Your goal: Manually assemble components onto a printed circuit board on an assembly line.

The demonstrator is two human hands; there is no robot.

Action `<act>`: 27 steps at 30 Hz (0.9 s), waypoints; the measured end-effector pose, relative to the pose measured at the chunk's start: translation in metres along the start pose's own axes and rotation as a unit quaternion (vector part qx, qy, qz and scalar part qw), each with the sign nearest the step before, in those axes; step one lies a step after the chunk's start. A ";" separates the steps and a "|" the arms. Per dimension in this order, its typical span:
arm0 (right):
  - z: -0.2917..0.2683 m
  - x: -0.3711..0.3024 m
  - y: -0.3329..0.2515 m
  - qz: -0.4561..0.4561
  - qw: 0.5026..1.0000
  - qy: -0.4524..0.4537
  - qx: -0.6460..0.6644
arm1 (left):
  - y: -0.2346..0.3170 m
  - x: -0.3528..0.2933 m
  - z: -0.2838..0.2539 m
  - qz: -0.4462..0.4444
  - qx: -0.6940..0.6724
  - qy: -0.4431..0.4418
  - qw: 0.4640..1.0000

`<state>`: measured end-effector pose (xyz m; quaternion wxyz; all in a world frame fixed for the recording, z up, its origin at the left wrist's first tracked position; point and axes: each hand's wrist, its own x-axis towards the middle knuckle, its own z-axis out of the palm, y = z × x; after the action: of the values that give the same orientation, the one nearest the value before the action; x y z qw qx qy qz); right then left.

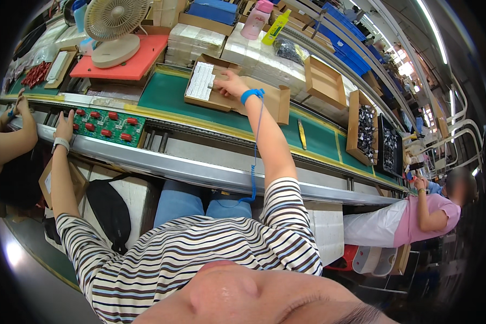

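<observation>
At the left of the conveyor, my left hand (65,128) rests against the end of a green circuit board (100,127), its fingers stretched out along the edge. Red block-shaped components stand in rows on that board. My right hand (232,85) reaches into a shallow cardboard box (217,101), fingers bent down beside a batch of white parts (201,81) packed at its left side. What the fingertips pinch, if anything, is too small to tell. Around the right wrist sits a blue strap (252,95) with a coiled cord hanging toward my lap.
Yellow tweezers (302,134) lie on the green work surface (167,92). A fan (116,24) stands on a red board at the back left. Bins of dark parts (366,132) are to the right. Co-workers sit at both sides; one's hands (20,105) are near my left hand.
</observation>
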<state>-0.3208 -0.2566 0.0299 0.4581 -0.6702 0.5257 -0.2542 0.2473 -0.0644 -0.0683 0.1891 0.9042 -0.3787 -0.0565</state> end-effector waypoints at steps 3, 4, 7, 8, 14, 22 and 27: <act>0.041 0.011 -0.029 -0.005 0.993 -0.120 -0.023 | -0.021 -0.048 -0.040 -0.003 0.000 -0.032 0.999; 0.046 0.010 -0.034 -0.005 0.992 -0.123 -0.021 | -0.018 -0.060 -0.043 0.026 -0.010 -0.024 0.999; 0.048 0.014 -0.037 0.009 0.991 -0.127 -0.031 | 0.010 -0.092 -0.042 0.120 -0.032 -0.002 0.992; 0.044 0.017 -0.033 0.014 0.992 -0.124 -0.031 | 0.029 -0.105 -0.043 0.123 -0.033 -0.007 0.992; 0.042 0.020 -0.028 -0.002 0.987 -0.156 0.028 | 0.083 -0.156 -0.034 0.240 -0.126 -0.091 0.958; 0.039 0.019 -0.020 0.016 0.992 -0.116 0.057 | 0.154 -0.215 -0.050 0.321 0.031 -0.127 0.938; 0.030 0.012 -0.015 -0.023 0.996 -0.059 0.070 | 0.197 -0.212 -0.053 0.436 -0.129 -0.010 0.891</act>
<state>-0.2858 -0.2567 0.0280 0.5280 -0.6623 0.4634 -0.2604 -0.0201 -0.0256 0.0473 0.3058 0.6151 -0.7263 -0.0255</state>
